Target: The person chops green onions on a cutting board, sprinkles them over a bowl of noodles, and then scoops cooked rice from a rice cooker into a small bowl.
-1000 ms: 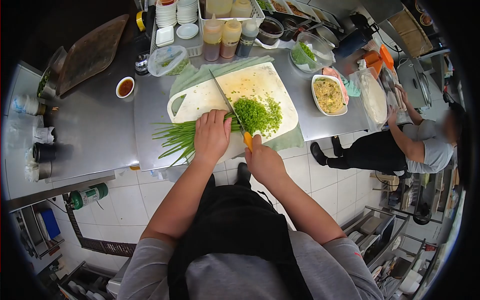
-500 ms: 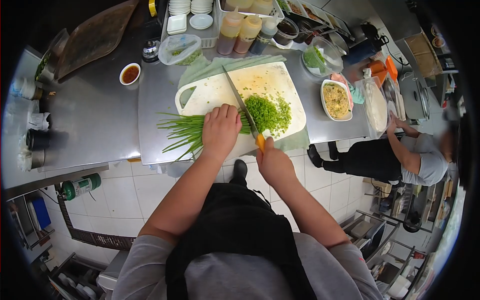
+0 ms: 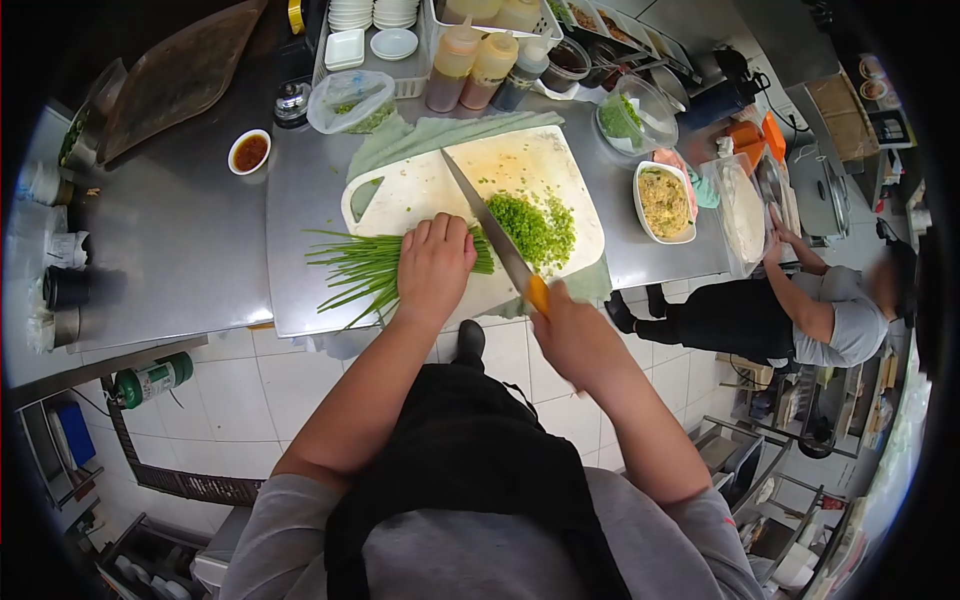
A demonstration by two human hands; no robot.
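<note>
On the near edge of the cutting board, the left hand holds down the green stalks; the right hand grips the knife, slanted across the board. A stroke drifting toward the stalks could nick the left hand.

To the left of the grip, a steel counter extends and reflects pale light. Below the grip, the floor has white tiles, with a dark grating at left and metal shelves at right.
</note>
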